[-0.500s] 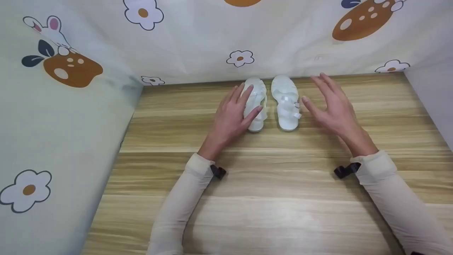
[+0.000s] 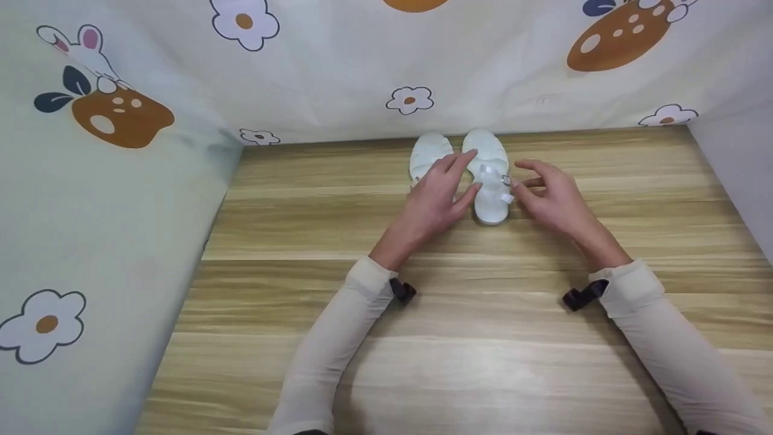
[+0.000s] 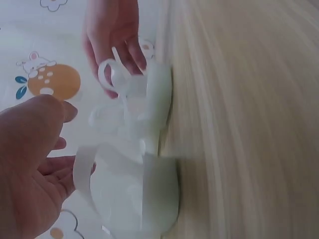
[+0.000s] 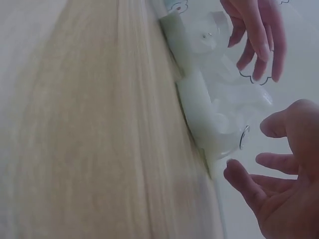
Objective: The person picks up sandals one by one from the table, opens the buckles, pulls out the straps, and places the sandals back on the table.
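Two pale white sandals stand side by side on the wooden floor. The left sandal (image 2: 430,150) is mostly hidden in the head view by my left hand (image 2: 432,196), which hovers above it with its fingers reaching toward the right sandal (image 2: 490,210). In the left wrist view, a raised strap loop (image 3: 84,172) of the nearer sandal stands close by the left fingers. My right hand (image 2: 554,196) is at the right sandal's outer side, its fingers bent and parted near a small metal buckle (image 4: 244,137). Nothing lies between the right thumb and fingers.
A pale cloth (image 2: 338,78) printed with flowers and brown fruit hangs directly behind the sandals' toes and along the left side. At right rises a plain pale wall (image 2: 740,163). Wood-grain floor (image 2: 459,326) stretches between the forearms.
My left hand has moved right, across the left sandal toward the right one. The right hand has come closer to the right sandal's buckle, its fingers more bent. Both sandals stay in place.
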### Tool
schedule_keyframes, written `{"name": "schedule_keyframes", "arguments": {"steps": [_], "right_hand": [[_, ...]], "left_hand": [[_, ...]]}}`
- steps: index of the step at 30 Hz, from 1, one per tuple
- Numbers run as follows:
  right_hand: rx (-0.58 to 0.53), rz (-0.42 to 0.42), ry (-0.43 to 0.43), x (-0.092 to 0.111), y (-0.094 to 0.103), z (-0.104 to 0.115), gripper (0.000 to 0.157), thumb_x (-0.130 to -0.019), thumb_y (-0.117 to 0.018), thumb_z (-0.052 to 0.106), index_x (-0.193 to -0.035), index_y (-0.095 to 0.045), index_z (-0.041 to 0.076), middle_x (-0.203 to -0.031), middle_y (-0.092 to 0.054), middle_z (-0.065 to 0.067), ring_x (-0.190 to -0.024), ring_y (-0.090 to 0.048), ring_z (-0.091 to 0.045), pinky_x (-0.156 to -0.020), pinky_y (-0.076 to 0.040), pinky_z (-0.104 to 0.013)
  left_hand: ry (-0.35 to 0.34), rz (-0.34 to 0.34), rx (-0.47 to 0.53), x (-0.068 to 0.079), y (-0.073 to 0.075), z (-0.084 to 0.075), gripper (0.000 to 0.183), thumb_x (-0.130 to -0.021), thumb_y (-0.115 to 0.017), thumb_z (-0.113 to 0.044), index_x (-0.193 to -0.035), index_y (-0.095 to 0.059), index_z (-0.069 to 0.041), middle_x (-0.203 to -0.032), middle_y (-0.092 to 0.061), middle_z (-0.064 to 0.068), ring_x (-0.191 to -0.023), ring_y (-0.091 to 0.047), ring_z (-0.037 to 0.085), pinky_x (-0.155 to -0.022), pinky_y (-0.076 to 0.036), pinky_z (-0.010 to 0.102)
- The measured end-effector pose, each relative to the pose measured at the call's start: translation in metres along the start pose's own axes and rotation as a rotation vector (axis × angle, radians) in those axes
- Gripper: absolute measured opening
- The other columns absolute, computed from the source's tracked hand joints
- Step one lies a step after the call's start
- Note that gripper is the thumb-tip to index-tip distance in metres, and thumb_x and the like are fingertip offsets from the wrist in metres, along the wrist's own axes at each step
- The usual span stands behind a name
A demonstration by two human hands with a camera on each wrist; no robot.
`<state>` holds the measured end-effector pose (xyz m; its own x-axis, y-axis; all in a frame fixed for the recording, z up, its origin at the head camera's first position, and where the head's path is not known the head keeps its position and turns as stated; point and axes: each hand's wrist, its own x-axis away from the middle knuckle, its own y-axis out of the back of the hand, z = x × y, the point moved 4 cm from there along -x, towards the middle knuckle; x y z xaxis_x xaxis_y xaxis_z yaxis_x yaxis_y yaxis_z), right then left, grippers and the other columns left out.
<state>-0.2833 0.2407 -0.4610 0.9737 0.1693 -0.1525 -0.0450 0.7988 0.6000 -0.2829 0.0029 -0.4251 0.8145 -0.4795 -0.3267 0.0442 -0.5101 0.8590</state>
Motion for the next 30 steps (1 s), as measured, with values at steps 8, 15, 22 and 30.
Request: {"name": "schedule_keyframes", "arguments": {"steps": [8, 15, 22, 30], "right_hand": [[-0.043, 0.094, -0.026, 0.002, -0.011, -0.007, 0.054, -0.109, -0.066, 0.032, -0.155, -0.056, 0.007, -0.16, -0.057, -0.02, -0.131, -0.07, -0.039, -0.087, -0.048, -0.005], [-0.054, 0.13, -0.034, 0.001, -0.017, -0.008, 0.053, -0.11, -0.063, 0.032, -0.157, -0.055, 0.008, -0.158, -0.059, -0.019, -0.136, -0.067, -0.038, -0.108, -0.056, -0.029], [-0.071, 0.128, -0.057, 0.001, -0.02, -0.009, 0.054, -0.111, -0.062, 0.031, -0.158, -0.053, 0.005, -0.156, -0.06, -0.022, -0.137, -0.066, -0.038, -0.116, -0.051, -0.053], [-0.137, 0.133, -0.075, 0.0, -0.021, -0.008, 0.052, -0.11, -0.063, 0.025, -0.155, -0.054, 0.0, -0.153, -0.062, -0.024, -0.137, -0.065, -0.038, -0.109, -0.053, -0.025]], "left_hand": [[0.049, 0.086, -0.124, -0.019, -0.025, -0.019, 0.051, -0.11, -0.06, -0.033, -0.156, -0.052, -0.011, -0.142, -0.067, 0.012, -0.12, -0.072, 0.03, -0.097, -0.063, 0.042], [0.055, 0.098, -0.242, -0.029, -0.036, -0.025, 0.042, -0.11, -0.059, -0.028, -0.147, -0.055, -0.008, -0.123, -0.074, 0.012, -0.1, -0.077, 0.029, -0.086, -0.063, 0.046], [0.058, 0.141, -0.288, -0.038, -0.038, -0.026, 0.035, -0.109, -0.06, -0.025, -0.14, -0.059, -0.008, -0.117, -0.075, 0.011, -0.094, -0.076, 0.025, -0.081, -0.064, 0.043], [0.083, 0.166, -0.229, -0.04, -0.041, -0.025, 0.037, -0.107, -0.065, -0.024, -0.14, -0.059, -0.009, -0.117, -0.075, 0.012, -0.098, -0.076, 0.025, -0.08, -0.064, 0.043]]}}
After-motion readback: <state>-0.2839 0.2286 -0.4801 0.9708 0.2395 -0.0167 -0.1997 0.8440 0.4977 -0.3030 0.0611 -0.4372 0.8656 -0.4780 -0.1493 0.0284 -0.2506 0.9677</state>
